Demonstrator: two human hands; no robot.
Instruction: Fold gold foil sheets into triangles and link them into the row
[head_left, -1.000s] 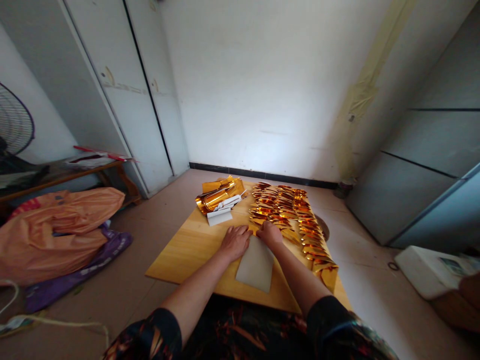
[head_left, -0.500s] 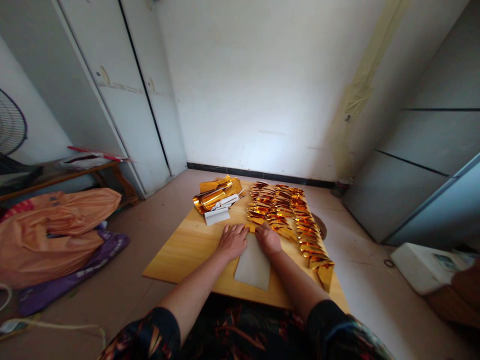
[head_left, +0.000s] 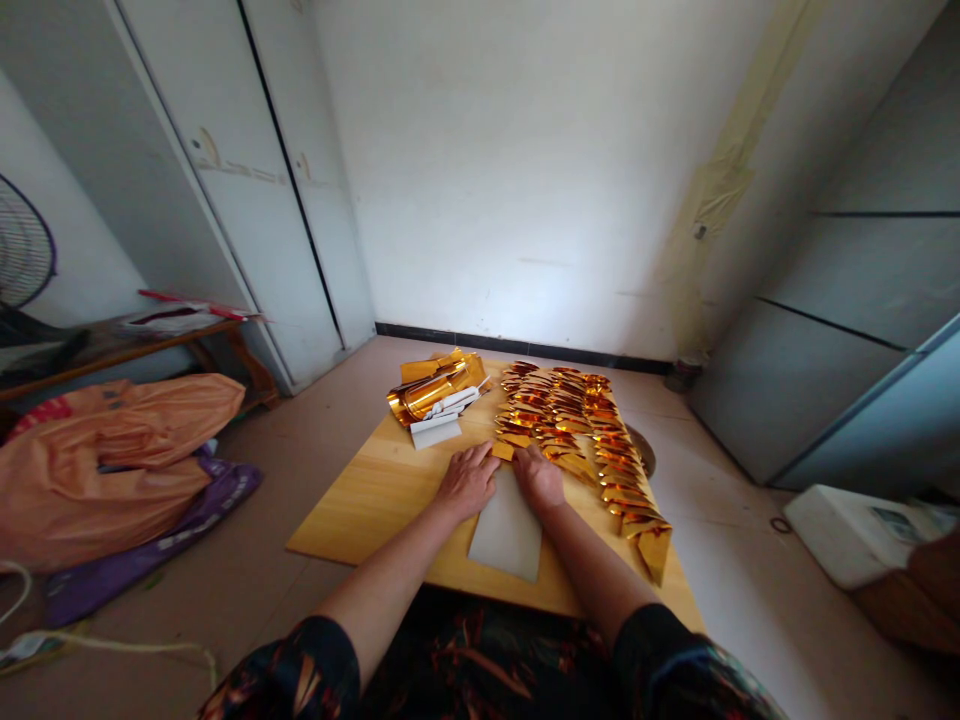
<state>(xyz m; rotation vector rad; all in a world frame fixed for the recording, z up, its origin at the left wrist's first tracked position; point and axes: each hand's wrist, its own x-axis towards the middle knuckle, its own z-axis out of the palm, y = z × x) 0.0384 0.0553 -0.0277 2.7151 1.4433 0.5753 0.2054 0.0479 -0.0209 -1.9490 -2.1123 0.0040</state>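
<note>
A sheet of gold foil paper (head_left: 508, 533) lies pale side up on the wooden board, its far end folded over so that a gold strip shows. My left hand (head_left: 466, 482) rests on the left side of that fold, fingers bent and close together at the edge. On the fold's right side, my right hand (head_left: 538, 482) is closed with its fingers curled on the paper. Just beyond both hands, rows of folded gold foil pieces (head_left: 555, 410) overlap one another toward the right edge. What the fingertips pinch is partly hidden.
A loose pile of gold foil sheets (head_left: 439, 385) with white-backed paper lies at the board's (head_left: 360, 500) back left. Orange and purple bags (head_left: 120, 470) are on the floor at left. A white box (head_left: 855, 535) stands at right, near grey cabinets.
More of the gold fold shows between my hands at the sheet's far end. Both hands have barely shifted; the view has moved slightly.
</note>
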